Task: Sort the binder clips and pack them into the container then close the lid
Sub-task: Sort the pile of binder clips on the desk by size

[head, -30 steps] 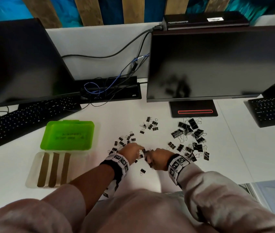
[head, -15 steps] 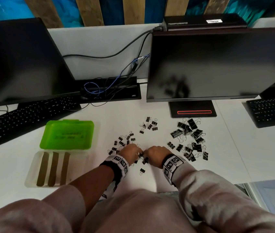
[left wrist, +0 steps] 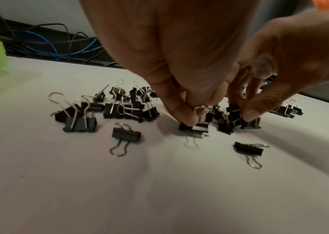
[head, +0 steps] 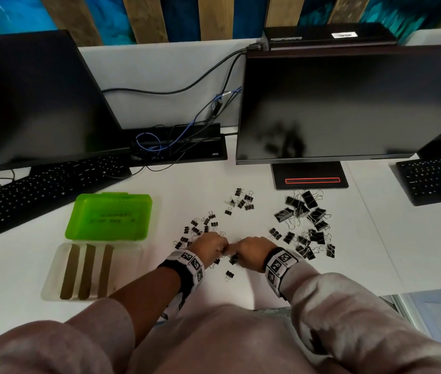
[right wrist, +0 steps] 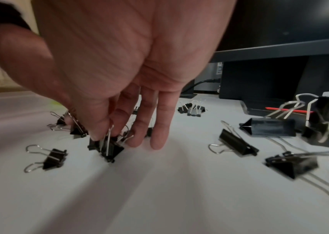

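Small black binder clips (head: 200, 228) lie scattered mid-table, and larger ones (head: 305, 211) are heaped to the right. My left hand (head: 209, 245) and right hand (head: 249, 249) meet knuckle to knuckle over the small clips. In the left wrist view my left hand (left wrist: 197, 114) pinches a small clip (left wrist: 194, 127) against the table. In the right wrist view my right hand (right wrist: 107, 134) pinches another small clip (right wrist: 110, 149) by its body and wire handle. The clear container (head: 52, 273) with brown dividers lies at the left, its green lid (head: 108, 217) hinged open behind it.
Two dark monitors (head: 348, 103) stand at the back, with a monitor base (head: 311, 176) just behind the large clips. Keyboards (head: 38, 190) sit at the far left and far right. Cables (head: 165, 141) run along the back. The table edge is near my right forearm.
My right hand has slid slightly left, closing up against the left hand. Both hands stay low over the small clips.
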Motion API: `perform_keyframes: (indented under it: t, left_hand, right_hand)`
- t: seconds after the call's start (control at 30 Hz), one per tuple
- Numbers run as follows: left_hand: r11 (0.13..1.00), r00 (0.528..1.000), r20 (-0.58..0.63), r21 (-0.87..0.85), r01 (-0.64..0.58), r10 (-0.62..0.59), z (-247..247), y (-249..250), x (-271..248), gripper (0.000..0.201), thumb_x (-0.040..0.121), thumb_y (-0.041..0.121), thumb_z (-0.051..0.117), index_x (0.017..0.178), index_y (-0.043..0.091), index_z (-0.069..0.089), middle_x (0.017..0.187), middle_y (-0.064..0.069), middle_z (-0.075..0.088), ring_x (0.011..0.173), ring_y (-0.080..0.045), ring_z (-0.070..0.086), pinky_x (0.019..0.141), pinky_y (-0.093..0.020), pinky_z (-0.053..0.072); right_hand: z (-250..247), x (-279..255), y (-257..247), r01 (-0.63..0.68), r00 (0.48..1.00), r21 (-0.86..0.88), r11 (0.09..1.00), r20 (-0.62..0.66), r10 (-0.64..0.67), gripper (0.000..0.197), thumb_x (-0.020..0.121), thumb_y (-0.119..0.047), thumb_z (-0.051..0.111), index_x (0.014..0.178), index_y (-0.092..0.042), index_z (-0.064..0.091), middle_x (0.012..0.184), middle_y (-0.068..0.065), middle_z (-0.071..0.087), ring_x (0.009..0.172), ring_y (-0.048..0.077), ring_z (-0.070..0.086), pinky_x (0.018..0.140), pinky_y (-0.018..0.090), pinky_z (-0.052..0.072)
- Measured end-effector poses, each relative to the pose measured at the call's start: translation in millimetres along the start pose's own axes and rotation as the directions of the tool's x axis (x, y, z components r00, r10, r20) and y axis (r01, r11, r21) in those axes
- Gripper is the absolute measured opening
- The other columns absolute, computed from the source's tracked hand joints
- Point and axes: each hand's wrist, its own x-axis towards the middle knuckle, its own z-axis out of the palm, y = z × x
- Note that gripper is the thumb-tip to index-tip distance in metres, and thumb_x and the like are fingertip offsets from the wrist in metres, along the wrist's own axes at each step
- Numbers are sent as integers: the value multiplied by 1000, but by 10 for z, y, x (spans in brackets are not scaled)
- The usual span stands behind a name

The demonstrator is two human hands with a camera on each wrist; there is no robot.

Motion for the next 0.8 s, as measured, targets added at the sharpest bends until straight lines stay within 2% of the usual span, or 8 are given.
perform_keyframes:
  t: [0.1, 0.2, 0.33, 0.5, 0.57, 0.63, 0.7, 0.8]
  left_hand:
    - [998, 999, 23, 50, -25, 24, 11, 18, 7, 14, 86, 7, 55, 89, 1, 67, 98, -19, 60, 93, -32, 56, 76, -33, 39]
    - [999, 1000, -3, 30, -31, 31, -4, 15, -6, 17, 84, 4, 55, 92, 4, 70, 100, -18, 61, 96, -31, 57, 78, -31, 38]
    - [998, 998, -37, -44, -46, 45, -47, 15, -69, 18, 85, 2, 57, 92, 6, 73, 97, -17, 64, 92, -28, 60, 69, -16, 32]
    - [995, 996, -86, -92, -35, 27, -97, -47, -144, 18, 84, 5, 57, 87, 12, 73, 96, -11, 65, 83, -20, 63, 79, -25, 49]
    - [995, 993, -98, -78, -67, 59, -96, -48, -179, 13, 82, 12, 61, 84, 12, 74, 95, -9, 67, 70, -6, 60, 76, -23, 48]
    - [992, 994, -58, -86, -93, 88, -68, -77, -207, 21, 76, 29, 73, 91, 14, 73, 100, -3, 63, 64, 2, 50, 75, -21, 45]
    - [997, 996, 71, -64, -52, 57, -23, -125, -208, 50, 65, 40, 82, 106, 16, 67, 107, 4, 54, 71, -2, 49, 76, -22, 45]
    - [998, 990, 138, -42, -36, 42, 33, -141, -189, 54, 65, 27, 84, 113, 14, 63, 112, 2, 49, 77, -10, 51, 78, -26, 46]
  right_hand:
    - [25, 44, -55, 2, 1000, -11, 1000, -15, -2, 29, 88, -22, 53, 114, -32, 58, 117, 3, 64, 106, 29, 60, 85, 37, 47]
    - [38, 67, -48, -17, 999, 34, 999, -31, 18, 24, 87, -21, 54, 107, -31, 62, 117, -1, 65, 107, 26, 60, 87, 36, 47]
    - [72, 53, -21, -22, 999, 54, 998, -43, 25, 24, 85, -20, 55, 108, -28, 57, 112, 3, 65, 102, 30, 61, 84, 38, 48]
    - [65, 49, 43, -36, 998, 47, 998, -48, 38, 26, 86, -21, 56, 111, -28, 57, 113, 4, 66, 102, 30, 61, 84, 37, 49]
    - [69, 56, 54, -32, 998, 49, 998, -53, 35, 22, 86, -22, 55, 107, -28, 60, 111, 3, 66, 102, 29, 61, 85, 38, 51]
    - [86, 66, 44, -30, 998, 42, 999, -55, 33, 21, 86, -23, 55, 105, -28, 60, 110, 4, 67, 102, 30, 62, 85, 39, 51]
    - [91, 77, 31, -36, 998, 36, 999, -46, 38, 21, 86, -23, 55, 106, -28, 60, 111, 5, 66, 102, 31, 61, 86, 38, 50]
    - [88, 82, 23, -26, 998, 33, 999, -55, 28, 22, 85, -22, 54, 107, -26, 58, 110, 8, 65, 101, 33, 61, 84, 38, 48]
